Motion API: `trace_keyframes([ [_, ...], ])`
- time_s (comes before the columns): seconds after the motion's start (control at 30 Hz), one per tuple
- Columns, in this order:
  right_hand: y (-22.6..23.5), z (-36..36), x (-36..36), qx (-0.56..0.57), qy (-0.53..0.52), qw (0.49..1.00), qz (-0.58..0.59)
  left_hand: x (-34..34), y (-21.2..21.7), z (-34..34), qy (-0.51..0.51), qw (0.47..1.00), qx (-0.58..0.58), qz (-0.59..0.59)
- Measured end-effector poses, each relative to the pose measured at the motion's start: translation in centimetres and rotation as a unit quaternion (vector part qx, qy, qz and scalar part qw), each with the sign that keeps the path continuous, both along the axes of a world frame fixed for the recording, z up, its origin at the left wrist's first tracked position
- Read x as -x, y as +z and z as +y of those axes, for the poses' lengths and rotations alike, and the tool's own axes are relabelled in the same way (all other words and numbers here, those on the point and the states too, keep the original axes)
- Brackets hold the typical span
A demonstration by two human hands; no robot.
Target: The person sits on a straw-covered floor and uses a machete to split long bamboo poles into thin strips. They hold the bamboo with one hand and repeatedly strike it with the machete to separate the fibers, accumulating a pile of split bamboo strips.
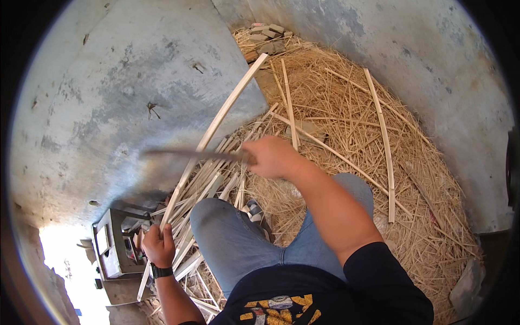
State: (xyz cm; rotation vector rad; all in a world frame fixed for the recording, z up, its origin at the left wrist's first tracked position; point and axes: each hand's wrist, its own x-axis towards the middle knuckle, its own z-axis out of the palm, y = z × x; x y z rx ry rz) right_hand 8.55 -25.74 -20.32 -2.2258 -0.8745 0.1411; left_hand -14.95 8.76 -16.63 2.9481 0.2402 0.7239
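My left hand [158, 246], with a dark watch on its wrist, is closed round the lower part of a long pale bamboo strip [230, 103]. The strip slants up and away to the right, slightly bowed, and its lower end shows below the hand. My right hand [272, 157] grips the handle of a long-bladed knife [187, 154]. Motion blurs the blade, which points left and crosses the strip about halfway along; whether it touches cannot be seen. Many cut bamboo strips [211, 187] lie heaped beyond and beside my left knee.
Shavings [325, 97] cover the floor ahead and right, with loose strips [383, 141] on them. Broken bricks [268, 33] lie at the far corner. Worn grey-blue walls [146, 70] rise around. A small metal cabinet [111, 246] stands at the left near a bright opening [67, 265].
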Motion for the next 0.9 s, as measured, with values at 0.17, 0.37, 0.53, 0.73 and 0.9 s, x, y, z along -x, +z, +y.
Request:
trace_keyframes([
  [0.17,-1.1,-2.3,-2.0,-0.073,-0.012,0.995,0.06,1.5,0.9,1.7,-0.008,0.999,-0.022,-0.04],
  [0.37,-1.5,-1.9,-2.3,-0.146,-0.133,0.977,0.077,2.4,0.7,0.7,0.002,1.0,0.002,-0.025],
  [0.53,1.3,0.9,0.3,0.017,0.008,0.999,0.026,1.2,0.6,0.1,-0.012,1.0,-0.001,-0.01],
  [0.73,-2.9,-4.1,-5.0,-0.171,-0.246,0.948,0.106,2.1,1.6,0.3,-0.007,1.0,-0.016,0.021],
  [0.9,-1.8,1.4,-0.1,-0.007,-0.032,0.999,-0.02,1.3,0.5,-0.5,0.021,0.998,0.04,0.035],
])
